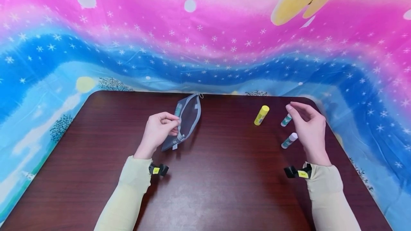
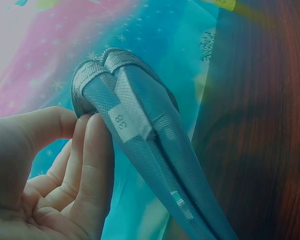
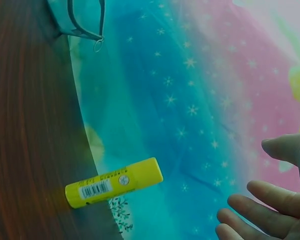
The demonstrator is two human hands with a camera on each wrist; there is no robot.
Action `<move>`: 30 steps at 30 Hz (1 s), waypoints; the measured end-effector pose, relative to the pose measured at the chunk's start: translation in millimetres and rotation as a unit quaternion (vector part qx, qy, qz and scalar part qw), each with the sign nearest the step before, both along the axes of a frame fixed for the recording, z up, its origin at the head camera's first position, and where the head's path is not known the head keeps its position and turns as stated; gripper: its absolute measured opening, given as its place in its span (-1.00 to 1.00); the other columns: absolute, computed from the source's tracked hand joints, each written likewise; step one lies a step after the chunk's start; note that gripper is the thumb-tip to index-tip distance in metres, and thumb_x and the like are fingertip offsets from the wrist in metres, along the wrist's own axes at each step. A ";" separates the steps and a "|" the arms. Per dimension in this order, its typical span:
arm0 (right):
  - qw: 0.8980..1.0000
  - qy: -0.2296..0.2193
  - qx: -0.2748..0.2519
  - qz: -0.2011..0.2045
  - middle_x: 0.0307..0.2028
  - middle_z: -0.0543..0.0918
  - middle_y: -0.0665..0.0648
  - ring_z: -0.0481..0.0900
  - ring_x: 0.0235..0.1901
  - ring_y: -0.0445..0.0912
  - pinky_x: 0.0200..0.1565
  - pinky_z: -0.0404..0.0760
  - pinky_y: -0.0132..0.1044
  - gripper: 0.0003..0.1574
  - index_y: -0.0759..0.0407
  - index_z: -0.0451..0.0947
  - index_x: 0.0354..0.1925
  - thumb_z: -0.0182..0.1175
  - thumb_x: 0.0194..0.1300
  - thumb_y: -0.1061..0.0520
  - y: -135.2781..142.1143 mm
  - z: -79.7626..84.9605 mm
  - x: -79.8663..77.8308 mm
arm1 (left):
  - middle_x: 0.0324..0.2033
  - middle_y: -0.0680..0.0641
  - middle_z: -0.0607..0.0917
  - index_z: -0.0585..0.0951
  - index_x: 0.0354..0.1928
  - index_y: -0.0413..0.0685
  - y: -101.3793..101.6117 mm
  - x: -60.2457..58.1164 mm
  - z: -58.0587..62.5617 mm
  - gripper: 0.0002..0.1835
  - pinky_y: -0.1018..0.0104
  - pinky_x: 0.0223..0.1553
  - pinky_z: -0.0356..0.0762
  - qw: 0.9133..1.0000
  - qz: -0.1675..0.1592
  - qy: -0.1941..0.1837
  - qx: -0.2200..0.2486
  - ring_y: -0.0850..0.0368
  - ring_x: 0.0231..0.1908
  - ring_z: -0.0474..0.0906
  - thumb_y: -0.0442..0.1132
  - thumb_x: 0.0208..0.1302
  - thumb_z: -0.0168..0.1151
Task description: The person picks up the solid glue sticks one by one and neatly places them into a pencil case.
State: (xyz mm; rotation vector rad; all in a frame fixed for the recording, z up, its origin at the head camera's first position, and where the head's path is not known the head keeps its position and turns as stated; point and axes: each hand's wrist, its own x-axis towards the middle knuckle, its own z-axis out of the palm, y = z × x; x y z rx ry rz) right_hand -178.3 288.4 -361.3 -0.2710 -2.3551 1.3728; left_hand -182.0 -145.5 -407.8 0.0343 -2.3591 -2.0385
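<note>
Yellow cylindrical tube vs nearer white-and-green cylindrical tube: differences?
The yellow cylindrical tube has a yellow top; the nearer white-and-green cylindrical tube a whitish one. The yellow tube looks larger than the white-and-green tube. Both stand upright on the brown table.

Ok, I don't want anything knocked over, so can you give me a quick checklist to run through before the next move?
1. Mesh pouch unzipped and gaping: ok.
2. Left hand has the pouch: ok, it pinches the edge near the mouth.
3. Right hand free: ok, thumb and fingers are apart with nothing between them.
4. Yellow stick upright: ok, it stands on the table.
5. Right hand clear of the farther white-and-green stick: cannot tell, the thumb overlaps its top in the head view.
6. Pouch bottom resting on the table: cannot tell.
</note>
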 end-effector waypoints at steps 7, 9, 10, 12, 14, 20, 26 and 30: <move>1.000 -0.020 0.000 -0.001 0.04 0.69 -0.06 0.58 0.07 -0.25 0.00 0.50 -0.41 -0.40 -0.05 0.66 0.21 0.32 0.33 -0.28 6.3 -4.5 3.5 | -0.42 -0.22 0.76 0.72 -0.12 -0.32 0.6 -0.2 0.1 -0.79 0.24 -0.36 0.76 1.000 0.000 -0.001 0.003 0.01 -0.51 0.72 -0.33 0.28 0.44; 1.000 -0.029 0.003 -0.002 0.05 0.69 -0.06 0.58 0.08 -0.25 0.00 0.50 -0.42 -0.38 -0.05 0.65 0.22 0.31 0.33 -0.30 8.4 -6.1 4.5 | -0.41 -0.22 0.76 0.72 -0.13 -0.33 0.5 -0.7 -0.4 -0.80 0.24 -0.36 0.76 1.000 0.000 0.000 0.003 0.02 -0.52 0.71 -0.33 0.28 0.44; 0.999 -0.034 0.004 -0.004 0.06 0.69 -0.06 0.58 0.08 -0.25 0.00 0.50 -0.42 -0.37 -0.05 0.64 0.23 0.31 0.33 -0.31 9.5 -6.8 5.0 | -0.41 -0.23 0.76 0.72 -0.13 -0.33 0.4 -1.0 -0.8 -0.80 0.24 -0.37 0.76 1.000 0.000 0.001 0.002 0.02 -0.52 0.71 -0.33 0.28 0.44; 0.999 -0.042 0.010 -0.004 0.08 0.68 -0.06 0.57 0.08 -0.25 0.00 0.50 -0.41 -0.34 -0.05 0.63 0.25 0.30 0.33 -0.32 12.5 -9.0 5.8 | -0.41 -0.23 0.76 0.73 -0.14 -0.33 0.2 -1.6 -1.1 -0.81 0.23 -0.37 0.76 1.000 0.000 0.001 0.002 0.02 -0.52 0.71 -0.34 0.28 0.44; 0.999 -0.049 0.011 -0.005 0.10 0.67 -0.06 0.56 0.06 -0.25 0.00 0.50 -0.41 -0.33 -0.05 0.62 0.27 0.30 0.32 -0.33 15.6 -11.2 6.8 | -0.42 -0.23 0.76 0.73 -0.14 -0.33 0.3 -1.2 -0.8 -0.81 0.23 -0.37 0.76 1.000 0.000 0.002 0.003 0.02 -0.53 0.71 -0.34 0.28 0.44; 0.998 -0.065 0.019 0.006 0.13 0.66 -0.02 0.56 0.01 -0.28 -0.06 0.50 -0.45 -0.28 -0.01 0.57 0.32 0.30 0.34 -0.30 24.4 -14.8 11.1 | -0.43 -0.21 0.75 0.72 -0.13 -0.33 0.3 0.3 0.5 -0.80 0.24 -0.37 0.76 1.000 -0.001 0.001 0.003 0.01 -0.52 0.71 -0.33 0.28 0.44; 0.998 -0.060 0.013 0.029 0.15 0.67 0.09 0.61 -0.08 -0.43 -0.13 0.53 -0.62 -0.26 0.12 0.54 0.33 0.37 0.33 -0.20 29.0 -18.7 14.7 | -0.41 -0.20 0.76 0.72 -0.12 -0.32 -0.2 1.8 1.8 -0.80 0.25 -0.36 0.76 1.000 0.000 -0.004 -0.002 0.02 -0.51 0.71 -0.32 0.30 0.43; 0.998 -0.049 -0.004 0.043 0.11 0.70 0.11 0.65 -0.14 -0.44 -0.16 0.55 -0.64 -0.24 0.22 0.53 0.32 0.44 0.29 -0.10 30.1 -23.1 16.1 | -0.40 -0.21 0.76 0.72 -0.12 -0.33 -0.6 2.6 2.5 -0.79 0.25 -0.36 0.76 1.000 -0.001 -0.003 -0.003 0.03 -0.50 0.72 -0.32 0.30 0.42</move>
